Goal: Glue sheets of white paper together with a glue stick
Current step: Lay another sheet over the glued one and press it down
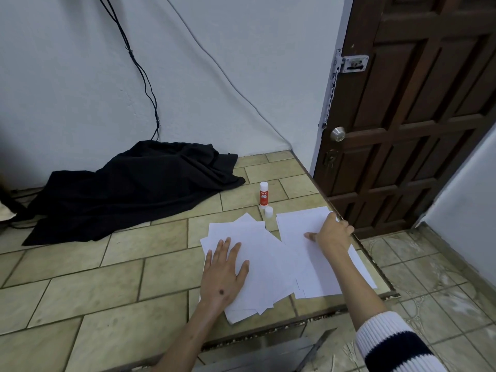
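The left hand [225,267] lies flat on the fanned sheets [257,253], the right hand [332,233] grips the stack [308,267] by its far edge, and the glue stick [263,194] stands behind them on the tiled surface [107,277].

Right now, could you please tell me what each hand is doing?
Left hand: open, flat on the left paper pile.
Right hand: gripping the far edge of the right paper stack.

The glue stick [263,194] label is too small to read. The right hand [334,233] hides its fingertips over the paper stack's [319,267] far edge. The black cloth [128,189] covers whatever lies beneath, left of frame.
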